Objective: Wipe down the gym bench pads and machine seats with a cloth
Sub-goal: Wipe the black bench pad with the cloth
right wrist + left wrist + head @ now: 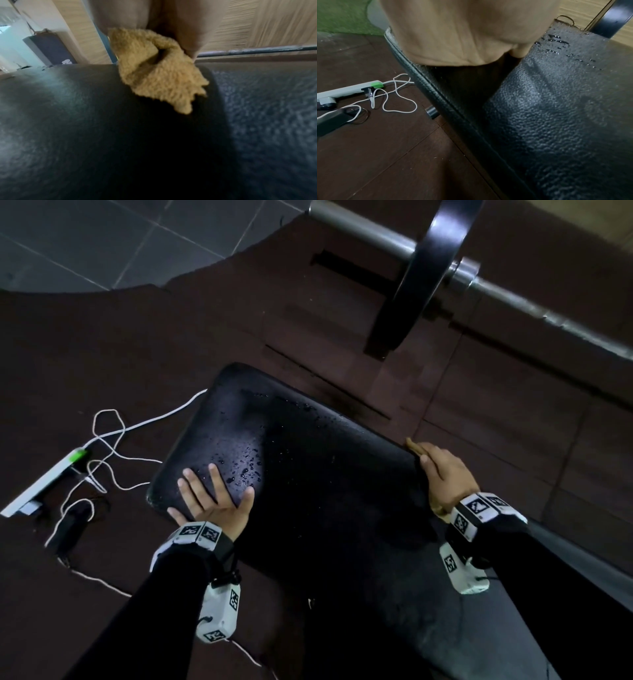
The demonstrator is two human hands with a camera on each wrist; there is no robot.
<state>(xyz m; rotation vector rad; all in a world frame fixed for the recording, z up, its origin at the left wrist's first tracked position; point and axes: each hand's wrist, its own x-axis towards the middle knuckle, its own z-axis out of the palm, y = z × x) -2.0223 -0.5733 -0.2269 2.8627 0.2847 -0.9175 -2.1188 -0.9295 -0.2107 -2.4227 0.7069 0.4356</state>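
A black textured bench pad [318,474] fills the middle of the head view, with water droplets [246,463] beaded on its near-left part. My left hand [212,498] lies flat on the pad's left corner, fingers spread; in the left wrist view the palm [462,33] rests on the pad [556,108]. My right hand [445,474] grips a tan fuzzy cloth [412,447] at the pad's right edge. In the right wrist view the bunched cloth [159,75] presses on the pad's rounded edge [102,121] under my fingers [188,27].
A barbell [513,292] with a black weight plate [421,275] hangs beyond the pad. On the dark rubber floor to the left lie a white power strip [44,481], tangled white cables [113,446] and a black adapter [68,529]. Grey tiles [102,241] show at top left.
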